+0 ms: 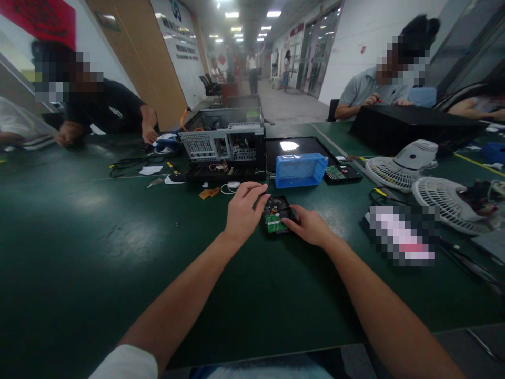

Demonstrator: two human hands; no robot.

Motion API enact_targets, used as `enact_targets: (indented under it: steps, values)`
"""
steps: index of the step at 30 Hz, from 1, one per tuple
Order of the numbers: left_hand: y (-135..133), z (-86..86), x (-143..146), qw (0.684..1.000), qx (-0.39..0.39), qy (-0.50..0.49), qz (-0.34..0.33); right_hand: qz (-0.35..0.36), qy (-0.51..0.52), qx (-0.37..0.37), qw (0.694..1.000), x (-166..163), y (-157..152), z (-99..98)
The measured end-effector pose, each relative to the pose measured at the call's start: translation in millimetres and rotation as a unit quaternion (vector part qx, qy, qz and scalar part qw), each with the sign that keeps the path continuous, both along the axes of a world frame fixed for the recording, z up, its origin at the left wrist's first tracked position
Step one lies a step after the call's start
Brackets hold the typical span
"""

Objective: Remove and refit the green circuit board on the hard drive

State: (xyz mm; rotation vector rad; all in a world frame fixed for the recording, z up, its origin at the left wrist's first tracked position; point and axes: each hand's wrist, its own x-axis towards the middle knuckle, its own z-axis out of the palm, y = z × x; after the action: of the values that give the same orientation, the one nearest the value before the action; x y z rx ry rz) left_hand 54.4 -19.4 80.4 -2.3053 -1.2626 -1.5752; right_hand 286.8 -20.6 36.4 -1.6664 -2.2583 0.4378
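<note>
A hard drive (277,216) with a green circuit board lies on the green table in front of me, circuit side up. My right hand (310,225) grips its right edge, thumb on top by the board and fingers along the far side. Over the drive's left side hovers my left hand (245,210), its thumb and fingertips slightly apart with nothing visible between them. Just beyond the drive stands a blue plastic bin (302,171) tipped on its side. To its right rests another drive-like unit with a green board (342,173).
An opened computer case (224,145) stands at the back, with a dark flat panel (295,149) beside it. White fan parts (398,166) and cables lie at right. One person (106,108) sits far left, another (371,89) behind a black box (410,126).
</note>
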Motion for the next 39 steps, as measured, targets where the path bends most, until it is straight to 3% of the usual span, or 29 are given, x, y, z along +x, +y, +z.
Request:
enact_targets:
  steps: [6, 22, 29, 35, 39]
  values:
    - [-0.3, -3.2, 0.6, 0.999, -0.036, 0.017, -0.037, -0.002, -0.009, 0.003, 1.0, -0.2, 0.3, 0.1]
    - [6.7, -7.1, -1.1, 0.97, -0.172, -0.162, -0.065, 0.0, -0.008, 0.006, 1.0, -0.1, -0.4, 1.2]
    - [8.0, -3.6, -2.5, 0.969, -0.136, -0.202, -0.049, 0.002, -0.005, -0.005, 1.0, -0.2, -0.7, 2.9]
    - [29.0, 16.3, -51.9, 0.984, -0.082, -0.147, 0.051, 0.001, -0.007, -0.017, 1.0, -0.9, -1.1, 5.3]
    - [40.4, 28.8, -107.4, 0.979, -0.132, -0.138, 0.07, -0.004, -0.008, -0.021, 1.0, -1.2, -0.6, 5.6]
